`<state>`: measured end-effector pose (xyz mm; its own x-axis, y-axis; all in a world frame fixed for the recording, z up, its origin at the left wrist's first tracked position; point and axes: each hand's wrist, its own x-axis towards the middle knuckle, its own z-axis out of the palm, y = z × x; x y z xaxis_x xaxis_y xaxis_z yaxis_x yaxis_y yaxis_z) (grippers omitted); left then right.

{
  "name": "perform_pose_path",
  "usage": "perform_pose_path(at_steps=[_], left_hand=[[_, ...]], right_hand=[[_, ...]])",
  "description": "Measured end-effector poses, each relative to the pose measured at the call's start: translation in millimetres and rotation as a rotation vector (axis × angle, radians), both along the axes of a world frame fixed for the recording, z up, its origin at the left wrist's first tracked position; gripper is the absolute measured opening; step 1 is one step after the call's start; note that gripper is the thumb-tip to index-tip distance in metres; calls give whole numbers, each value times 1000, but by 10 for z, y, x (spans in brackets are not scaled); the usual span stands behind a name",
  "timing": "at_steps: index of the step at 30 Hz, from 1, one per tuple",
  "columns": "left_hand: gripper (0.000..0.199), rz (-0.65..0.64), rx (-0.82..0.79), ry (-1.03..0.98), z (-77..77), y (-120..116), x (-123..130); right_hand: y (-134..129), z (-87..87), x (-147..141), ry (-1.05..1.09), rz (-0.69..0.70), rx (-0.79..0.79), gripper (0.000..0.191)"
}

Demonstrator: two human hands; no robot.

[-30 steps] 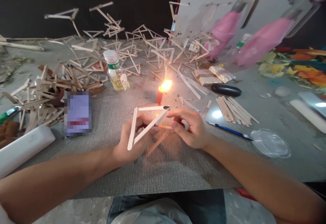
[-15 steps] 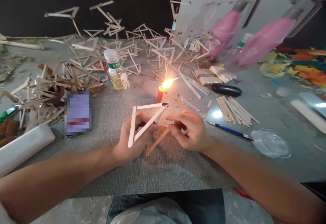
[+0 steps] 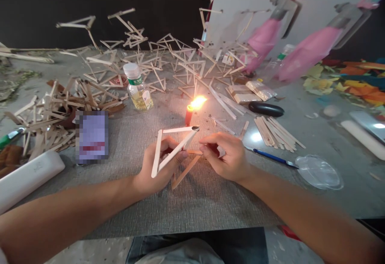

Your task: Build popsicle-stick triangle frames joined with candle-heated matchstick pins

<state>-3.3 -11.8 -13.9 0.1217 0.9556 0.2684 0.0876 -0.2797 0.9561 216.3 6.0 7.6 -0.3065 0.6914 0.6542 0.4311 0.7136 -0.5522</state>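
Note:
My left hand [image 3: 161, 166] is closed on a frame of wooden craft sticks [image 3: 157, 154], joined end to end in angles. One joint of the frame is dark and charred, and its lower sticks slant down below my fingers. Close to the right side of the frame is my right hand [image 3: 226, 156], with thumb and index fingertip pinched together beside a lower joint. Whether something small is between those fingertips, I cannot make out. Just beyond the frame stands a lit red candle [image 3: 188, 117], its flame leaning right.
Loose craft sticks [image 3: 272, 134], a blue pen-like tool [image 3: 272, 156] and a clear plastic dish [image 3: 319, 172] lie at right. A bottle of yellow liquid [image 3: 138, 89], a stick pile [image 3: 60, 115] and a phone-like object [image 3: 92, 136] are at left. Stick structures [image 3: 168, 61] spread behind.
My right thumb and index fingertip have drawn closer together and slightly away from the joint. My left hand keeps its hold on the stick frame. The view has tilted slightly up.

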Motion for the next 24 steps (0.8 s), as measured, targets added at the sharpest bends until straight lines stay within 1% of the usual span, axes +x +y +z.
perform_pose_path(at_steps=[6, 9, 11, 13, 15, 17, 18, 20, 22, 24], left_hand=[[18, -3, -26, 2, -54, -2, -23], [17, -5, -14, 4, -65, -4, -32], [15, -13, 21, 31, -51, -8, -31], [13, -33, 76, 47, -15, -16, -20], [14, -37, 113, 35, 43, -27, 2], [18, -26, 112, 18, 123, -38, 29], [19, -25, 106, 20, 166, -41, 41], [18, -51, 97, 41, 244, -41, 59], [19, -83, 91, 63, 291, -33, 66], [19, -93, 78, 69, 299, -21, 66]], right_hand=[[-3, -2, -35, -26, 58, 57, 6], [-15, 14, -26, 14, 6, 47, 4], [-23, 35, -7, 41, -17, 87, 5], [-40, 59, 6, 12, 41, 214, 11], [-76, 75, -5, -69, 166, 381, 22], [-128, 77, -45, -175, 272, 482, 33], [-156, 73, -72, -219, 306, 498, 36], [-203, 60, -124, -271, 325, 489, 38], [-225, 42, -153, -267, 326, 467, 39], [-224, 21, -157, -234, 315, 452, 40]])
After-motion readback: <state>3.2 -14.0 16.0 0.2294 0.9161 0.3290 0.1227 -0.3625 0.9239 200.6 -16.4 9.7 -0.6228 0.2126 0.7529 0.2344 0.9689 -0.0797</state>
